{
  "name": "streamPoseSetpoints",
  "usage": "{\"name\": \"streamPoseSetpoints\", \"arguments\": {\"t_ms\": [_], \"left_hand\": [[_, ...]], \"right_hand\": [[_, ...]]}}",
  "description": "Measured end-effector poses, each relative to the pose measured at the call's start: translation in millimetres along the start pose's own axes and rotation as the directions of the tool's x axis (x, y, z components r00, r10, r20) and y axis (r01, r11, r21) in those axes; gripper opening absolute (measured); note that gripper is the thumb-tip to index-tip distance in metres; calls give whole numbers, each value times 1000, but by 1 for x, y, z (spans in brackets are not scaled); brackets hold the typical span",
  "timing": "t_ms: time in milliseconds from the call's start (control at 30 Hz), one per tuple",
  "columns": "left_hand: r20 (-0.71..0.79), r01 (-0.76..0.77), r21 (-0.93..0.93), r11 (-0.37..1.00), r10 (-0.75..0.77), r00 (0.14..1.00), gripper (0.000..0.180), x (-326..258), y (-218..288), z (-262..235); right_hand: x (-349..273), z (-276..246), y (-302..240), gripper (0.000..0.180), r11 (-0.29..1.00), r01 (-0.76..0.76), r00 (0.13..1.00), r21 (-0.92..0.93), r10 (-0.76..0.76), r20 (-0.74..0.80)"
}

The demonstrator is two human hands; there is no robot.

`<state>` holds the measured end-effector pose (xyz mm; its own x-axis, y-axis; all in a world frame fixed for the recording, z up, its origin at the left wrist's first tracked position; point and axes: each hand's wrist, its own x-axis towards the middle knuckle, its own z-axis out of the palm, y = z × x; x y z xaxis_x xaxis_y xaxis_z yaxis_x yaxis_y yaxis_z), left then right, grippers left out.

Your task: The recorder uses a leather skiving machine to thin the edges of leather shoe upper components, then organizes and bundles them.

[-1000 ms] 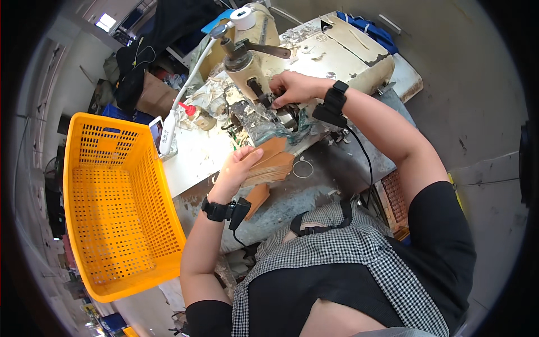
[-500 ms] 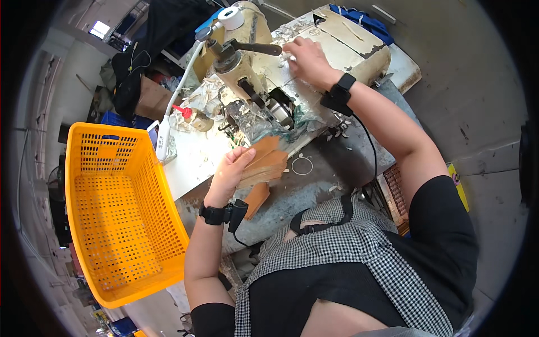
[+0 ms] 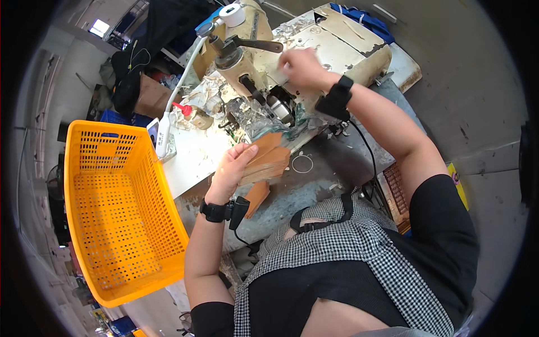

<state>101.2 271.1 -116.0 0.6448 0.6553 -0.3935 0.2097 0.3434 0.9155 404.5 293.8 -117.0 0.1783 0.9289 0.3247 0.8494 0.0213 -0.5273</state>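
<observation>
My left hand [image 3: 229, 173] is closed around a stack of thin brown leather pieces [image 3: 265, 163] with pointed ends, held over the table's front edge. Another brown leather piece [image 3: 257, 197] shows just below the stack. My right hand [image 3: 302, 67] is over the cream machine bed, beside the dark lever [image 3: 259, 44] of the machine [image 3: 234, 66]. Motion smears its fingers, so whether they hold anything does not show. Between the two hands is the machine's round metal part [image 3: 279, 109], with torn plastic film [image 3: 255, 121] around it.
A yellow perforated basket [image 3: 120, 224] stands to my left against the table. Pale scraps [image 3: 210, 90] litter the tabletop around a bottle with a red nozzle [image 3: 197, 117]. A white power strip [image 3: 163, 136] lies at the left edge. A thin white ring [image 3: 302, 164] rests near the front.
My right hand has shifted slightly left and down over the machine bed, away from the pale scraps near the lever. My left hand and the leather stack have barely moved.
</observation>
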Motion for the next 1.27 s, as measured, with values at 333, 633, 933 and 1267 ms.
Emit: {"name": "streamPoseSetpoints", "arguments": {"t_ms": [333,633,933,1267], "left_hand": [[-30,19,13,1000,-19,999,15,19,3,-11],[-53,50,47,998,-48,997,16,29,21,-4],[-35,29,74,997,-26,999,19,30,18,-2],[101,-11,-57,998,17,995,21,24,9,-14]], "right_hand": [[-66,-23,7,40,850,519,853,90,-506,-130],[-91,-7,-17,60,781,624,781,27,-625,-6],[-93,1,-21,59,794,607,795,29,-607,-2],[-89,12,1,60,858,496,867,-134,-497,32]]}}
